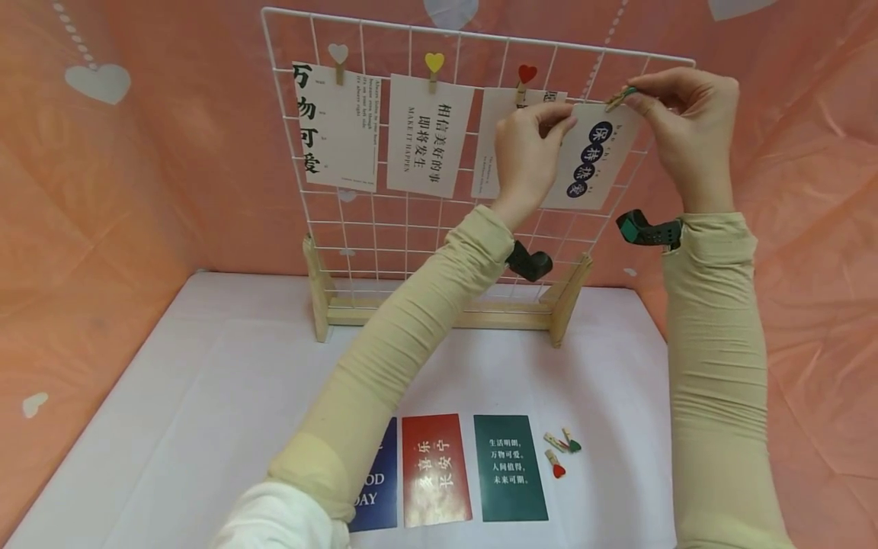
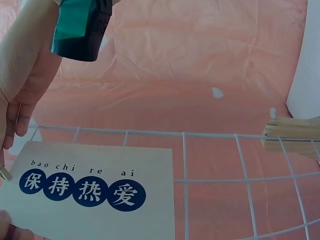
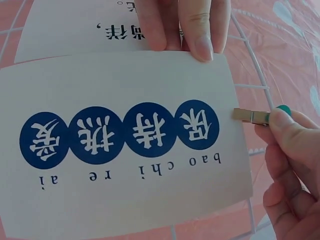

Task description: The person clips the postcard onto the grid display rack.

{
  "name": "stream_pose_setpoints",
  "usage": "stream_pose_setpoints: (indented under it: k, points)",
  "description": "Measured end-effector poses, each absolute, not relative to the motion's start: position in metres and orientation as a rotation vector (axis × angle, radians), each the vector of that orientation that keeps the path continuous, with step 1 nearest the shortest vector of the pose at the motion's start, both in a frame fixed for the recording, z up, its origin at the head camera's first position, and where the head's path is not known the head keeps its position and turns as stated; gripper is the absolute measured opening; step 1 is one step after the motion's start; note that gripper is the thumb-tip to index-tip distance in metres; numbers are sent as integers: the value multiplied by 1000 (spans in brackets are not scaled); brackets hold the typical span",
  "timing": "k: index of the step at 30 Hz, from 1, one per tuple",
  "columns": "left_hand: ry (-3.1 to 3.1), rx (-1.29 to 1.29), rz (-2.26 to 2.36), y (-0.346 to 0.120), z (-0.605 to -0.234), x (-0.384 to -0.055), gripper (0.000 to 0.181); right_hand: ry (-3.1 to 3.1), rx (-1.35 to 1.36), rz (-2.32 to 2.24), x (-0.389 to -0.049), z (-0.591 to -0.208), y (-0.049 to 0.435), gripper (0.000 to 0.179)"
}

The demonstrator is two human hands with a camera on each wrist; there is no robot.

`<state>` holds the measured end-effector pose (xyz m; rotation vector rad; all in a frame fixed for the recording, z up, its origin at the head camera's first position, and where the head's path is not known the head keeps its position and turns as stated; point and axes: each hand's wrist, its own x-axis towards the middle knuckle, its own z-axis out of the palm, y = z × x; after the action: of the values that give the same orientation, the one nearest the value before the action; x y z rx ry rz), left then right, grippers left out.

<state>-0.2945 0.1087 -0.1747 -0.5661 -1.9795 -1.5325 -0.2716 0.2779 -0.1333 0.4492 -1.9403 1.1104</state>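
Observation:
My left hand (image 1: 528,156) pinches the upper left corner of a white card (image 1: 591,164) with dark blue circles and white characters, holding it against a white wire grid (image 1: 363,221). My right hand (image 1: 700,133) pinches a small wooden clothespin (image 3: 252,116) with a green end between thumb and finger. Its tip sits right at the card's top edge, as the right wrist view shows. Behind my left hand hangs another white card (image 1: 485,145), partly hidden, under a red heart clothespin (image 1: 526,76). Only fingertips (image 2: 7,227) of my left hand show in the left wrist view.
Two more white cards (image 1: 430,137) hang to the left under heart clothespins. Wooden feet (image 1: 569,305) hold the grid on the white table (image 1: 171,366). Blue (image 1: 380,488), red (image 1: 435,469) and green cards (image 1: 511,469) lie in front, beside several clothespins (image 1: 554,463).

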Motion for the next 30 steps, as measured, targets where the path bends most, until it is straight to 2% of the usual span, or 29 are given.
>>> stream_pose_setpoints:
  k: [9,30]
  points:
    - [-1978,-577,-1522,110,-175,-291,21,-1986,455,1128,-272,-125,278,9]
    - [-2004,-582,-1471,107,-170,-284,21,-2247,387,1125,-265,-100,272,15]
